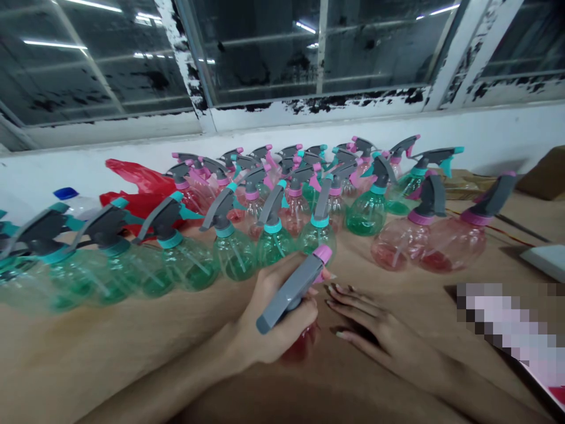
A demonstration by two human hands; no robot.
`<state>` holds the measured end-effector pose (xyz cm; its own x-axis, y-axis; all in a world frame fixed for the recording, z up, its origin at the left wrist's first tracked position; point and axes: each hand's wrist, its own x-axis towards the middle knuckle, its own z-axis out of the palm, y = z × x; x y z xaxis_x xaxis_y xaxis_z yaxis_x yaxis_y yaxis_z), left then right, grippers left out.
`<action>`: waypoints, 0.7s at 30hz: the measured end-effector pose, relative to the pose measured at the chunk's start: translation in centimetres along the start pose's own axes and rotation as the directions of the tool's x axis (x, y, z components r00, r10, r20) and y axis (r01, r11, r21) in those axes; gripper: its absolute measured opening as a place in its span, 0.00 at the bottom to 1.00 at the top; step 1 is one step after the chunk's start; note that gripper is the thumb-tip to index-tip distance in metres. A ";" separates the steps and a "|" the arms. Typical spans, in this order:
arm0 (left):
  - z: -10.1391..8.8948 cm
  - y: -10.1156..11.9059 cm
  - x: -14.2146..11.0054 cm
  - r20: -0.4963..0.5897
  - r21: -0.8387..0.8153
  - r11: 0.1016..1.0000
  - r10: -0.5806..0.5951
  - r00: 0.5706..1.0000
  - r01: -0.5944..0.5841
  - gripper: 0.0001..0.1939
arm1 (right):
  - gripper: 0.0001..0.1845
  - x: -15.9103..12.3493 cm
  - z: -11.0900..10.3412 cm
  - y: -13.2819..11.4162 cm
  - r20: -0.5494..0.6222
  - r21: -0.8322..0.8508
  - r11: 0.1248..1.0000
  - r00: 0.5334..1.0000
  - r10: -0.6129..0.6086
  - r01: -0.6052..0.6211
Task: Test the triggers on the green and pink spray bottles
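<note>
My left hand (276, 321) is wrapped round the neck of a spray bottle (296, 287) with a grey head, a pink nozzle and a red-tinted body. The lower part of that bottle shows beneath my fingers, close to the table top. My right hand (379, 330) rests palm down on the table just right of it, fingers stretched out and holding nothing. In front of my hands stands a row of green spray bottles (236, 253) with teal collars. Two pink spray bottles (399, 244) stand beyond my right hand, side by side.
More pink and green spray bottles (295, 206) crowd together near the wall. A crumpled red plastic bag (141, 182) and a blue-capped bottle (77, 203) lie behind the left row. Brown cardboard (545, 174) sits at the far right, above a partly blurred flat item (516, 335).
</note>
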<state>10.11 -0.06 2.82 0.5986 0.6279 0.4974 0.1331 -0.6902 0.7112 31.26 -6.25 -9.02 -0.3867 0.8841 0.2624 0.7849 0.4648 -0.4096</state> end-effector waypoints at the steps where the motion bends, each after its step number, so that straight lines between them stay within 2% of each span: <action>1: -0.1 0.0 0.1 0.006 0.010 1.000 -0.013 1.000 0.013 0.13 | 0.26 0.0 0.0 0.0 0.006 -0.007 1.000 1.000 -0.003 0.003; 5: -0.2 0.1 0.3 0.036 0.035 0.998 -0.058 0.998 0.057 0.10 | 0.26 0.0 0.0 0.1 0.003 -0.013 1.000 1.000 -0.015 0.015; 12: -0.5 0.3 0.4 0.081 0.034 0.998 -0.059 0.995 0.057 0.06 | 0.26 -0.1 0.0 -0.1 -0.024 -0.002 1.000 1.000 -0.012 0.012; 21: 0.4 -0.3 0.4 -0.015 -0.011 0.998 -0.065 0.998 0.065 0.15 | 0.26 -0.1 0.1 0.1 -0.014 -0.005 1.000 1.000 -0.014 0.014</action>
<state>10.63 0.31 2.60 0.5765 0.6771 0.4574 0.1634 -0.6440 0.7474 31.35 -6.26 -9.13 -0.3909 0.8765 0.2809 0.7816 0.4773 -0.4017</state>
